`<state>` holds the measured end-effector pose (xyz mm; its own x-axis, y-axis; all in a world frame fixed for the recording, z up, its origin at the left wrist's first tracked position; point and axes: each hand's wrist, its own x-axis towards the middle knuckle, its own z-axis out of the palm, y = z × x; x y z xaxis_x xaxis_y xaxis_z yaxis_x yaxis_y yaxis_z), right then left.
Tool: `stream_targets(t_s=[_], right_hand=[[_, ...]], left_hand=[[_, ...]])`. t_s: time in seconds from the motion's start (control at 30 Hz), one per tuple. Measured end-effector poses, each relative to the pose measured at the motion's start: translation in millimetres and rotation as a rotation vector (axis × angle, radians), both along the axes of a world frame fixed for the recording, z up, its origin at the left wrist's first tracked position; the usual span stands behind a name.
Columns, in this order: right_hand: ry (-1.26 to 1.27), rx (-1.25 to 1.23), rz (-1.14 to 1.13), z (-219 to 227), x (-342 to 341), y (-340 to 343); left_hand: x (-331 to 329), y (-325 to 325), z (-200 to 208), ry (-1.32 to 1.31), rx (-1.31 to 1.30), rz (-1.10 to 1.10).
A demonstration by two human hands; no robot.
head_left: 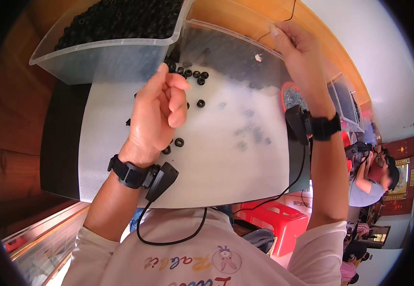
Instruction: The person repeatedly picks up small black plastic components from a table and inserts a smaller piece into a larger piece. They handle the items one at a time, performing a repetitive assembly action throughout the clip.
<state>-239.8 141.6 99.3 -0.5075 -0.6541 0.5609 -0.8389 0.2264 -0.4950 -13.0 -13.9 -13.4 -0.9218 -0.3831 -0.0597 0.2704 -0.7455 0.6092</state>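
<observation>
My left hand is over the white mat, its fingers curled in and the thumb pointing up; anything inside the curl is hidden. Small black rings lie around it: one ring to its right, another ring below, and a cluster of rings beyond the fingertips. My right hand is raised at the far right, above the rim of a clear plastic bin. Its thumb and fingers are drawn together, and what they hold, if anything, cannot be made out.
A clear bin heaped with black rings stands at the back left. Beside my right forearm is a red-rimmed bowl of grey bits. A red stool stands below the table. Black cables hang from both wrists. Another person is at far right.
</observation>
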Motion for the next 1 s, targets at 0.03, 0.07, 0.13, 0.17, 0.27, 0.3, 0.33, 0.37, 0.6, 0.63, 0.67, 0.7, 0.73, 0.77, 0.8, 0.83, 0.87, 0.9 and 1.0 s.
stream_targets(t_s=[0.03,0.07,0.13,0.17,0.27,0.3,0.33,0.37,0.6,0.63,0.67,0.7,0.73,0.77,0.8,0.83,0.87,0.9,1.0], right_hand=[[-0.009,0.027,0.053,-5.4,14.3,0.6],[-0.019,0.054,0.111,-10.1,29.6,-0.8],[-0.071,0.311,0.226,-24.4,48.9,-6.4],[-0.032,0.398,0.287,-43.9,48.1,-6.9],[0.003,0.591,0.333,-73.7,61.8,-10.0],[0.001,0.644,0.325,-78.5,67.6,-11.3],[-0.02,0.667,0.323,-81.2,70.7,-14.3],[-0.042,0.689,0.32,-83.4,73.4,-16.9],[0.028,0.748,0.307,-87.4,82.8,-15.9],[0.011,0.669,0.301,-84.5,83.5,-12.1],[-0.006,0.591,0.295,-82.3,84.0,-7.0],[0.002,0.465,0.306,-83.3,84.0,-2.0],[-0.068,0.407,0.299,-78.5,87.1,2.2],[-0.136,0.348,0.295,-69.8,92.4,5.3],[-0.205,0.289,0.29,-64.4,96.7,7.7],[-0.229,0.247,0.282,-61.8,99.7,12.1],[-0.253,0.206,0.274,-59.7,102.3,16.1],[-0.277,0.164,0.266,-57.6,104.1,19.1],[-0.312,0.074,0.273,-55.6,110.7,21.4]], left_hand=[[0.4,-1.6,0.6,-0.002,0.003,0.041],[2.6,-3.7,1.4,0.0,0.018,0.072],[5.7,-6.2,2.9,0.008,0.049,0.125],[4.1,-5.7,2.9,0.016,0.047,0.133],[3.2,-4.9,3.5,-0.001,0.059,0.122],[2.8,-5.9,2.1,0.01,0.052,0.113],[2.6,-6.9,0.4,0.021,0.044,0.105],[2.8,-7.8,-0.5,0.032,0.037,0.096],[3.9,-8.1,-2.0,0.018,0.026,0.074],[2.6,-7.8,-1.5,0.002,0.016,0.068],[1.6,-6.9,-0.9,-0.013,0.005,0.06],[1.4,-5.2,0.5,-0.034,-0.037,0.047],[0.8,-3.2,2.3,-0.055,-0.082,0.032],[1.1,-1.7,3.5,-0.076,-0.127,0.02],[1.4,-0.2,3.8,-0.105,-0.16,-0.001],[0.8,2.6,5.3,-0.131,-0.193,-0.029],[0.9,5.1,6.5,-0.157,-0.226,-0.058],[1.5,7.6,6.7,-0.156,-0.265,-0.097],[3.6,14.0,14.4,-0.162,-0.272,-0.286]])
